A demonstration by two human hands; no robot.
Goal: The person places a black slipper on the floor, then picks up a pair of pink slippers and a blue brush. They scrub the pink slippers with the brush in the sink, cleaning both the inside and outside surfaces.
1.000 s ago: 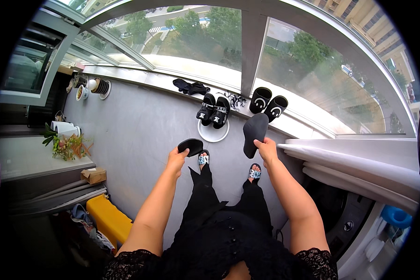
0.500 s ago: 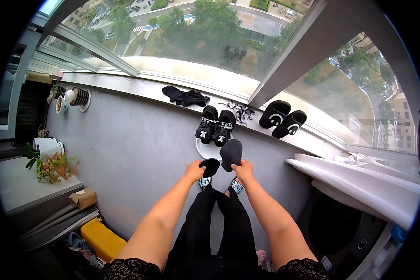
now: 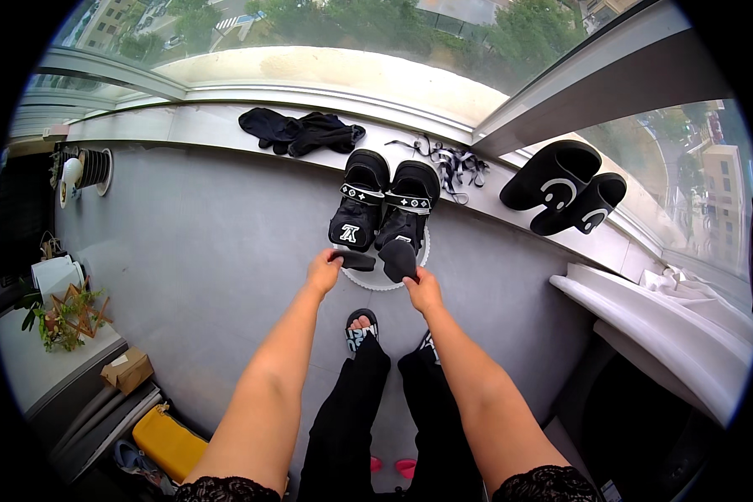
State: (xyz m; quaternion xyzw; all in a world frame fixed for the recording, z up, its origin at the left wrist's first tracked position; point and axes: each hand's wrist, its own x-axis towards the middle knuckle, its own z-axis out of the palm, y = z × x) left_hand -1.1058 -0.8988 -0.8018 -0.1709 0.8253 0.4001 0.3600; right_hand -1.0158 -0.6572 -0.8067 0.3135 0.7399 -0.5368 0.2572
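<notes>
In the fingers of my left hand [image 3: 323,273] is a dark insole [image 3: 358,262], seen nearly edge-on. My right hand [image 3: 425,291] grips a second dark insole [image 3: 399,261] by its lower edge, turned with its broad face up. Both insoles are just in front of a pair of black shoes, the left shoe [image 3: 351,227] and the right shoe [image 3: 408,201]. The right insole overlaps the near end of the right shoe. Beneath the pair is a white round stool [image 3: 378,285] with a ridged rim, partly hidden by the shoes and insoles.
Along the window ledge lie black socks [image 3: 303,134], tangled black-and-white shoelaces [image 3: 460,167] and black slippers [image 3: 552,177] with smile prints. A white basin [image 3: 635,322] juts out at right. Potted plants [image 3: 67,322], a cardboard box [image 3: 127,370] and a yellow case [image 3: 167,439] stand at left.
Both hands have carried the insoles forward, closer to the shoes. The left insole is now tipped nearly edge-on. My view has shifted, and the shoes look larger.
</notes>
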